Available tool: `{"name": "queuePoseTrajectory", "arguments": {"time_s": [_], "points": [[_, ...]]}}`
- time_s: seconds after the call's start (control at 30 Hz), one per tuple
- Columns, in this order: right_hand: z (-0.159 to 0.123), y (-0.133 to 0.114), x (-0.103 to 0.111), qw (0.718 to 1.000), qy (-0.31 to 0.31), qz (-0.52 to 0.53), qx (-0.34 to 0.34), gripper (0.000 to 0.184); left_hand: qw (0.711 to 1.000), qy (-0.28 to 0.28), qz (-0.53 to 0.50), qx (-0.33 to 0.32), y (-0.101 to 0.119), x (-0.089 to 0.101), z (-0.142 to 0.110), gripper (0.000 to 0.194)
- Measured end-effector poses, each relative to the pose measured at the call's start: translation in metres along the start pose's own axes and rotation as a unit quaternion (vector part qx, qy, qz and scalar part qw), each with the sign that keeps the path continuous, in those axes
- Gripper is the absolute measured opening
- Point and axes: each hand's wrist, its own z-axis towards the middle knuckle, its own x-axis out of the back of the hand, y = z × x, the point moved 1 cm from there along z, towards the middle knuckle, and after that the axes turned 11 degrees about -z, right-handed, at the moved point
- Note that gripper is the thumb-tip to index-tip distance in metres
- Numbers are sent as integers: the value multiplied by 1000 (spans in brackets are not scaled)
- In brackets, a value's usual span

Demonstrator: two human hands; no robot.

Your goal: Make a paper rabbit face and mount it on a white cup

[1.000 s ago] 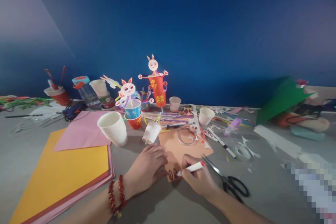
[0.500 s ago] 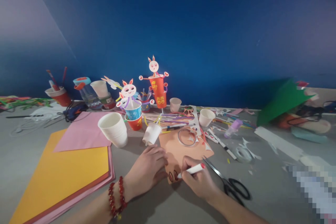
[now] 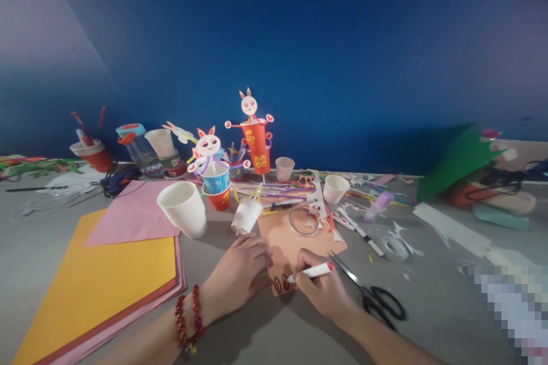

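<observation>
In my right hand point(image 3: 323, 285) is a white marker point(image 3: 314, 271) with a red end, its tip down at the lower edge of an orange paper sheet point(image 3: 285, 239). Two dark-outlined ovals point(image 3: 281, 283) are drawn there; the right one has red inside. My left hand point(image 3: 240, 271), a red bead bracelet at its wrist, lies flat with fingers stretched over the sheet's left edge. A roll of clear tape point(image 3: 304, 221) rests on the sheet's upper part. Black-handled scissors point(image 3: 363, 288) lie just right of my right hand.
A stack of white paper cups point(image 3: 183, 208) and a tipped white cup point(image 3: 247, 215) stand beyond my left hand. Rabbit figures on a red cup point(image 3: 256, 136) and a blue cup point(image 3: 216, 177) rise behind. Yellow paper point(image 3: 111, 274) and pink paper point(image 3: 137, 214) cover the left side.
The marker tip has shifted slightly up and left over the right oval. My left hand stays on the sheet. The whole view has moved a little.
</observation>
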Motion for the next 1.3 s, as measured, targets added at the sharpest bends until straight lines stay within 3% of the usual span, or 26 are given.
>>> {"name": "queuePoseTrajectory", "arguments": {"time_s": [0.97,1.13,1.3], "points": [[-1,-3,1,1000,-7,5,-5,14,1000,0,5,-2,3,3,1,11],[1,-3,1,998,28,51,-1,18,1000,-1,4,2,3,2,1,10],[2,-8,4,999,38,18,15,13,1000,4,0,-1,4,2,1,7]]}}
